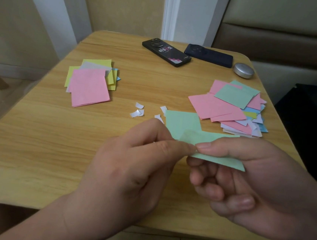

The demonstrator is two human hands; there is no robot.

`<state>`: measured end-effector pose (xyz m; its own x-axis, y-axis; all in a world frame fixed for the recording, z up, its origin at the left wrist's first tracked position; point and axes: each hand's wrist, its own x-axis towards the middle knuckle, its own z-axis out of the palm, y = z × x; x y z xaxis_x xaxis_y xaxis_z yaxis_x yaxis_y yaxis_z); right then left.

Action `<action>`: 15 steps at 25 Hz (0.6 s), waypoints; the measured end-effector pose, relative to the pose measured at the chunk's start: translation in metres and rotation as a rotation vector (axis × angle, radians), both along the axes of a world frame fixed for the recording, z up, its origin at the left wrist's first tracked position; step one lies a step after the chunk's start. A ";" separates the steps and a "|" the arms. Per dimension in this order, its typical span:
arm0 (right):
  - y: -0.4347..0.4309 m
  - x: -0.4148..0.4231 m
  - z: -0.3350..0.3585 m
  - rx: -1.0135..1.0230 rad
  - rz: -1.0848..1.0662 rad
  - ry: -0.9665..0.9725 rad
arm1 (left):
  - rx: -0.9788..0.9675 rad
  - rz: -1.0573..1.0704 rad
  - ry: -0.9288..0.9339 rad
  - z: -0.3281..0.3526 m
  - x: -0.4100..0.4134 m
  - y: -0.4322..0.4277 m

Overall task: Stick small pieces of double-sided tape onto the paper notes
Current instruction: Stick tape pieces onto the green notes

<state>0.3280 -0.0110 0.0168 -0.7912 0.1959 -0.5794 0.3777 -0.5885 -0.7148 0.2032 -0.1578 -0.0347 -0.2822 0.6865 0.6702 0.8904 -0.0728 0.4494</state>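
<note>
Over the wooden counter (pixel 32 145), the right hand (pixel 254 186) pinches a mint-green paper note (pixel 182 124) between its thumb and curled fingers (pixel 205 186), the left hand (pixel 128 167) pinches the note's near edge, and white tape scraps (pixel 137 112) lie just beyond, between a pink-topped pile (pixel 89 88) and a scattered pile (pixel 232 108).

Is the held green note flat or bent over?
Bent. The green note rises above the thumb of the right hand and reappears below it; the left hand pinches it there. Creased or just curved: cannot tell.
</note>
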 end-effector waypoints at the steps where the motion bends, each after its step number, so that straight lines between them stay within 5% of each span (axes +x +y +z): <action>1: 0.000 0.000 0.000 0.002 -0.004 0.006 | 0.000 0.004 0.016 0.000 -0.001 0.000; 9: 0.002 0.002 0.001 -0.020 -0.002 0.030 | 0.035 -0.024 0.075 0.001 -0.001 0.001; 15: -0.004 0.002 -0.005 0.049 0.021 -0.011 | -0.105 0.005 -0.358 0.005 0.001 -0.001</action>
<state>0.3300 -0.0149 0.0119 -0.7889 0.2080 -0.5783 0.3977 -0.5446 -0.7384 0.2041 -0.1587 -0.0295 -0.4890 0.7445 0.4545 0.6758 -0.0061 0.7371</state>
